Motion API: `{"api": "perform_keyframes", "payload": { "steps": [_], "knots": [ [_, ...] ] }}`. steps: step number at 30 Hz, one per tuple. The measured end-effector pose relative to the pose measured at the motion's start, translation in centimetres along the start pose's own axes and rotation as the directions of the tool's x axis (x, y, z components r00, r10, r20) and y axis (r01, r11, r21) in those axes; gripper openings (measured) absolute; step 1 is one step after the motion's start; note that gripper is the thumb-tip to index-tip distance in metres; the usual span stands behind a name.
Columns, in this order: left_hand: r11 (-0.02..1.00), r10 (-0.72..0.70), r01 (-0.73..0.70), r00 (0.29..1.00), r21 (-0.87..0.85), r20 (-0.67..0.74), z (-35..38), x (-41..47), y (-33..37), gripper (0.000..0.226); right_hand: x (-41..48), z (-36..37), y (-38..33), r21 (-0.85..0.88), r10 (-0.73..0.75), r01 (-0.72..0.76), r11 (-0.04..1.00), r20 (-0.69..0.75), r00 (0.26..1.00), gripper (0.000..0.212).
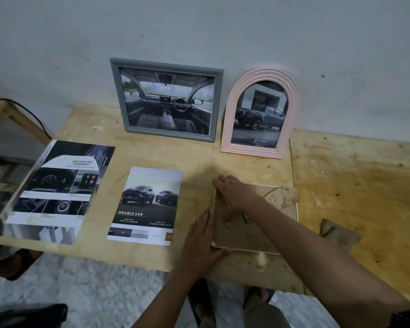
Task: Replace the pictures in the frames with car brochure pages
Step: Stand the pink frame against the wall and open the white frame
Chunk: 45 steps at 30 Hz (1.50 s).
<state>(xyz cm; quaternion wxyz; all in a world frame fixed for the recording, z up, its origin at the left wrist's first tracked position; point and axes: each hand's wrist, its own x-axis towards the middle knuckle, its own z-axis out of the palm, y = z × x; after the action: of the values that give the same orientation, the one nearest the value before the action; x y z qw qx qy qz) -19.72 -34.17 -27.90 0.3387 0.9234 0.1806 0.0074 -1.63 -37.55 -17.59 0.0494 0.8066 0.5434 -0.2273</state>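
Observation:
A white frame [285, 223] lies face down on the plywood table [341, 185], its stained brown backing up and its stand flap sticking out at the far right. My right hand [234, 196] rests flat on that backing, fingers spread. My left hand [201, 237] lies flat against the frame's left edge, thumb along its near edge. A loose brochure page [147, 204] showing two pickups and "DOUBLE CAB" lies left of the frame. A grey frame [166, 99] with a car-interior page and a pink arched frame [260, 114] with a pickup page lean on the wall.
An open car brochure [57, 190] lies at the table's left, overhanging the edge. A brown scrap [339, 233] lies right of the white frame. Several small metal pins [123, 178] sit near the loose page. A wooden stool and black cable [33, 119] stand at far left.

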Motion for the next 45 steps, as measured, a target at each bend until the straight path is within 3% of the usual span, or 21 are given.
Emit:
{"api": "perform_keyframes", "payload": {
  "steps": [7, 20, 26, 30, 41, 45],
  "knots": [
    [0.999, 0.006, -0.004, 1.0, -0.048, 0.026, -0.6, 1.0, -0.7, 0.105, -0.3, -0.3, -0.2, 0.054, -0.001, 0.0, 0.999, 0.037, 0.999, 0.096],
    [0.99, -0.013, 0.001, 0.996, 0.141, 0.083, -1.5, 1.1, -0.4, 0.108, 0.2, 0.4, 0.1, 0.14, 0.012, -0.017, 0.99, 0.034, 0.999, 0.096],
    [0.986, -0.014, -0.001, 0.996, 0.168, 0.093, -1.3, 1.1, -0.5, 0.107, -0.3, -0.7, -0.3, 0.112, -0.007, 0.002, 0.994, 0.045, 0.999, 0.091],
    [0.981, -0.038, 0.012, 0.991, 0.195, 0.127, -1.6, 1.2, -0.2, 0.119, -0.6, -1.5, -0.6, 0.137, 0.001, -0.007, 0.991, 0.044, 0.999, 0.082],
    [0.968, -0.066, 0.028, 0.987, 0.248, 0.145, -1.8, 1.3, 0.2, 0.13, -1.5, -1.4, -0.7, 0.084, -0.045, 0.052, 0.995, -0.075, 0.996, 0.048],
    [0.968, -0.076, 0.037, 0.986, 0.248, 0.151, -1.8, 1.4, 0.1, 0.125, -1.7, -2.7, -0.8, 0.167, -0.048, 0.069, 0.984, -0.126, 0.991, 0.042]
  ]
}}
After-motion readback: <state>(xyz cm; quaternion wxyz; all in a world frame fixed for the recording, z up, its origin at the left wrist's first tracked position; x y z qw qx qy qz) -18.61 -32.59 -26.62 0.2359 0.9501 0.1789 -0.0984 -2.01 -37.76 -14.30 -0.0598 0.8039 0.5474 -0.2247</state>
